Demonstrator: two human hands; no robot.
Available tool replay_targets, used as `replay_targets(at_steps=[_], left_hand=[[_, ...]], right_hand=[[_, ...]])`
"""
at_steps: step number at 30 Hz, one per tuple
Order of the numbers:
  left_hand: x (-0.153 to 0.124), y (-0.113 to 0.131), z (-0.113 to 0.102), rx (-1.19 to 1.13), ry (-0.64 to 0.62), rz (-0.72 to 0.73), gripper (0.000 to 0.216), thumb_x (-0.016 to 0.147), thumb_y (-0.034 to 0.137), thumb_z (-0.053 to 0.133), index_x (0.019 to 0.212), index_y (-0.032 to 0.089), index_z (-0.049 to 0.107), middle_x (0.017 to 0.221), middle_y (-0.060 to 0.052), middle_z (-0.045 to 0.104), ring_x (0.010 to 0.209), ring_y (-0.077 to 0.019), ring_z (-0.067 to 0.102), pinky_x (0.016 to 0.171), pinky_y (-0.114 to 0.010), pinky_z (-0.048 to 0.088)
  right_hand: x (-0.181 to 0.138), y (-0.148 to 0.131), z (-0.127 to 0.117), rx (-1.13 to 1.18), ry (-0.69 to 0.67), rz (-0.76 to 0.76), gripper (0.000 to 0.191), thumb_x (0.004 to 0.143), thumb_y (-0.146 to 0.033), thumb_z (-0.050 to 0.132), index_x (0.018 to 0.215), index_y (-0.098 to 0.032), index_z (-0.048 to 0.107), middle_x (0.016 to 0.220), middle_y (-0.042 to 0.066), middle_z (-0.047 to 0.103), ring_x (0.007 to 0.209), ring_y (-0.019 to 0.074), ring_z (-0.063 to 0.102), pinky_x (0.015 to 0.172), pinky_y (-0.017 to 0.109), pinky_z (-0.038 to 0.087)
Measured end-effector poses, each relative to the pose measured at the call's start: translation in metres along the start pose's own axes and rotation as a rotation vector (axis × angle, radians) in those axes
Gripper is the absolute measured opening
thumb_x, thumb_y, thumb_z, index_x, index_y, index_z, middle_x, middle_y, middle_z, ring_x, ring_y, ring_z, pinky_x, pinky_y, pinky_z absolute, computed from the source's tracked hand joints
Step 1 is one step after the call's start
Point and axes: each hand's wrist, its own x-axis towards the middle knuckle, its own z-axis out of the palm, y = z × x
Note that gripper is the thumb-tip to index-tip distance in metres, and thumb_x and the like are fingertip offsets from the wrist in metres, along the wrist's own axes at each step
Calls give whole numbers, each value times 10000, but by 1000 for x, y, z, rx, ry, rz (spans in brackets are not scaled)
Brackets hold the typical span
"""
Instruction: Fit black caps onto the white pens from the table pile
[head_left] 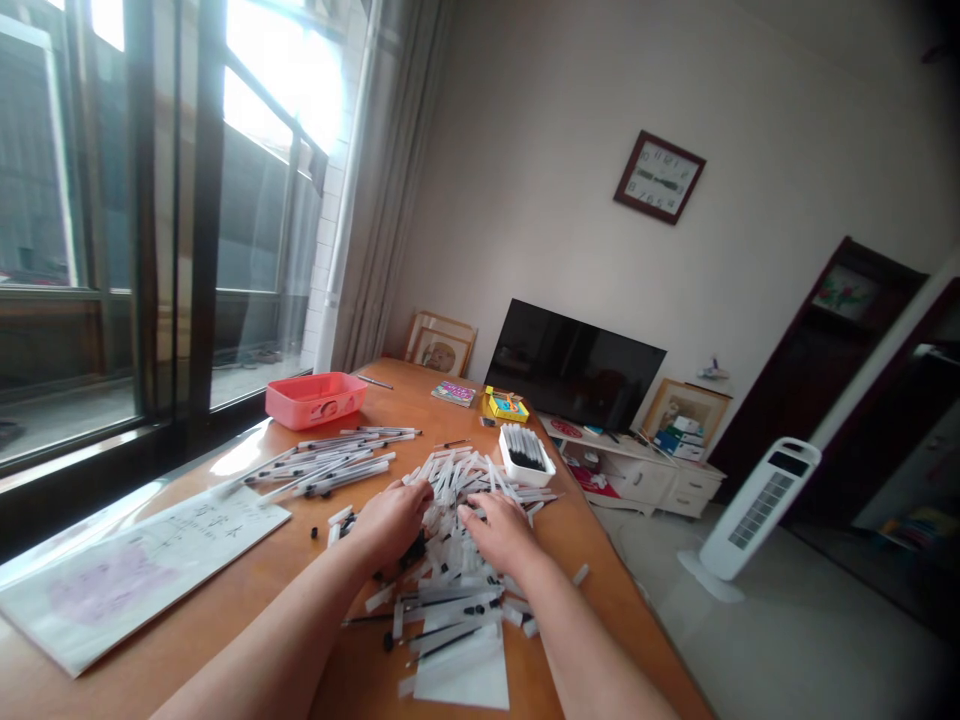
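Observation:
A loose pile of pen parts (457,475) spreads over the wooden table, with whitish barrels and small caps mixed together. My left hand (397,518) rests at the pile's left side, its fingers bent loosely over the pieces and their tips partly hidden. On the right side lies my right hand (499,525), fingers apart and reaching over the parts. Neither hand visibly grips a piece. Nearer to me, thin dark-tipped pen refills (446,635) lie across a white paper sheet (472,675). Black caps (388,641) are scattered beside them.
Assembled-looking pens (337,465) lie left of the pile, near a pink basket (315,400). A white box (527,458) holds upright pens. A notebook (142,570) lies front left; a yellow box (506,404) sits farther back. A tower fan (761,515) stands right.

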Motion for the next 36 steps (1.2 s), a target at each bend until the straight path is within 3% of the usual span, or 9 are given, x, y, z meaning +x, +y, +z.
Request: replay_targets(at_steps=[3, 8, 14, 19, 26, 30, 36], left_hand=[[1, 1, -3, 5, 1, -17, 255, 1006, 354, 401, 1068, 284, 639, 997, -59, 724, 945, -228, 671, 764, -294, 440], [3, 2, -7, 15, 11, -34, 258, 1004, 339, 394, 1070, 274, 635, 1013, -73, 742, 940, -230, 685, 743, -290, 432], [2, 7, -11, 25, 32, -54, 276, 1015, 353, 380, 1092, 266, 631, 1017, -83, 751, 964, -239, 691, 758, -291, 435], [2, 6, -10, 32, 39, -61, 283, 1018, 371, 377, 1098, 267, 628, 1006, -79, 749, 934, -234, 693, 748, -289, 425], [3, 6, -13, 6, 53, -36, 275, 1017, 363, 376, 1060, 257, 626, 959, -82, 744, 938, -242, 686, 770, -299, 417], [2, 6, -16, -25, 46, -73, 264, 1012, 362, 403, 1046, 255, 642, 967, -81, 747, 936, -231, 679, 785, -290, 419], [6, 1, -14, -7, 95, -78, 260, 1004, 313, 384, 1014, 249, 636, 959, -82, 745, 952, -232, 667, 791, -291, 415]], right_hand=[[-15, 22, -12, 54, 133, 8, 451, 996, -534, 457, 1219, -243, 718, 1248, 81, 718, 1221, 270, 598, 1074, 362, 403], [-54, 81, -19, 135, 195, 172, 524, 976, -541, 431, 1282, -204, 691, 1327, 122, 678, 1268, 290, 592, 1092, 387, 425], [-103, 131, 1, 106, 160, 444, 722, 935, -639, 435, 1456, -162, 584, 1580, 160, 457, 1528, 343, 307, 1230, 502, 266], [-108, 124, 13, 31, 70, 449, 778, 941, -687, 431, 1521, -176, 515, 1649, 161, 330, 1560, 364, 198, 1250, 571, 142], [-74, 107, 13, 104, -22, 244, 780, 1002, -631, 378, 1595, -123, 371, 1688, 166, 228, 1583, 300, 102, 1261, 493, 172], [-54, 106, 15, 113, -39, 123, 710, 1021, -526, 405, 1599, -116, 350, 1682, 159, 261, 1582, 263, 138, 1265, 454, 174], [-29, 106, 17, 104, 68, 51, 637, 1005, -460, 452, 1545, -123, 448, 1621, 155, 400, 1539, 258, 299, 1240, 428, 266]])
